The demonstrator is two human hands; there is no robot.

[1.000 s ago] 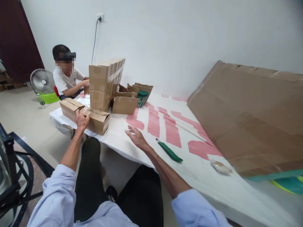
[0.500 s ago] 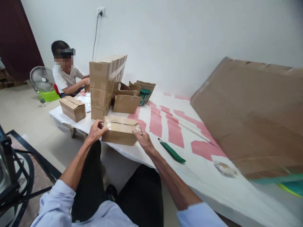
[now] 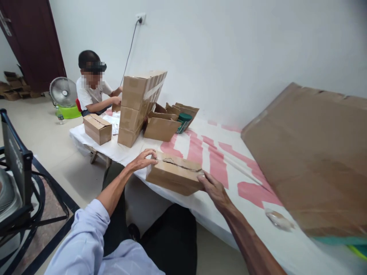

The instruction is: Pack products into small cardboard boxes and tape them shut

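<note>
A closed cardboard box is at the near edge of the cloth-covered table, with a jagged seam running along its top. My left hand has its thumb and fingers curled at the box's far left corner, over clear tape. At the opposite end my right hand grips the box, thumb on top and the other fingers mostly hidden. The box sits slightly tilted between both hands; whether its underside touches the table cannot be made out.
Stacked taped boxes stand beyond the box. Near them are a single box, open boxes and a green tub. A large cardboard sheet leans at right, near a tape roll. Another person sits at far left.
Both hands and the box have moved right along the table edge, and the box has turned at an angle. The green-handled knife seen earlier is now out of sight. The view has shifted.
</note>
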